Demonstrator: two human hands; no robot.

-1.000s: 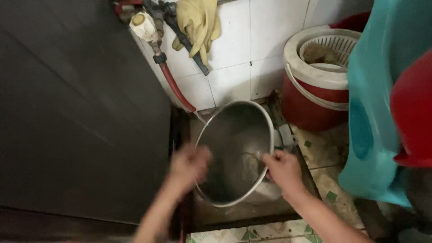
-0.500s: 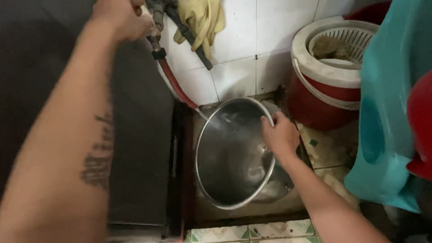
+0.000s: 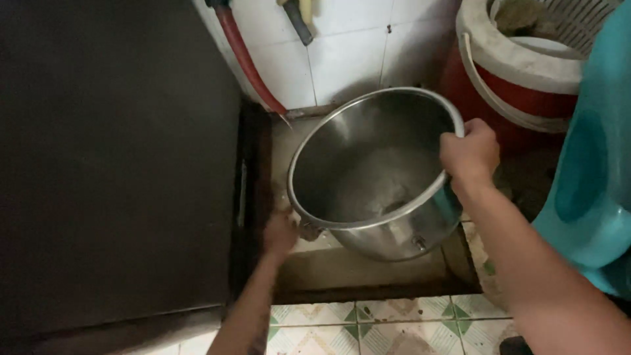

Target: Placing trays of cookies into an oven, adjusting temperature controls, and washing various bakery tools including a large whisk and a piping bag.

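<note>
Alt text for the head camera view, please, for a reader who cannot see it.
A right hand grips the rim of a large steel pot, tilted over a low floor basin, while the left hand reaches beneath its lower edge. A red hose runs down the white tiled wall behind.

Two bare forearms in view, no sleeves, gloves, watch or rings. Left hand (image 3: 281, 235) partly blurred (fingers indistinct). Right hand (image 3: 469, 152) sharp, knuckles showing, wrist uncovered.

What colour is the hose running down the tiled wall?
Red, clearest in the head view: the hose ends beside the steel pot.
</note>
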